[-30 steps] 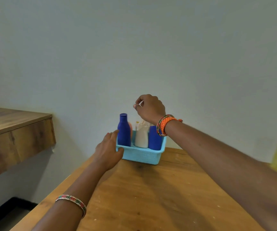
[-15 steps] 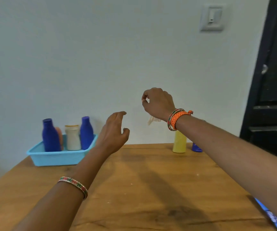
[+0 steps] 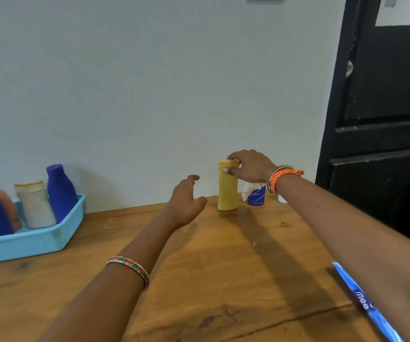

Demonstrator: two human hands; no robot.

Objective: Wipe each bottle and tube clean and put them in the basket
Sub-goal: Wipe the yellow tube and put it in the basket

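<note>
A yellow bottle (image 3: pixel 227 191) stands upright near the wall on the wooden table (image 3: pixel 223 267). My right hand (image 3: pixel 250 165) grips its cap from the right, and a white wipe (image 3: pixel 249 188) hangs below that hand. Behind the wipe stands a small blue container (image 3: pixel 257 197). My left hand (image 3: pixel 186 202) hovers open just left of the yellow bottle, not touching it. At the far left, the light blue basket (image 3: pixel 38 240) holds two blue bottles (image 3: pixel 60 191), a white bottle (image 3: pixel 36 206) and an orange one (image 3: pixel 7 206).
A blue tube or packet (image 3: pixel 369 307) lies at the table's right edge, partly under my right forearm. A black door (image 3: pixel 384 107) stands at the right beyond the table. A pale wall runs behind everything.
The view swung right, from the basket to the yellow bottle. My right hand, with the wipe, dropped onto the bottle's cap and took hold. My left hand followed toward the bottle.
</note>
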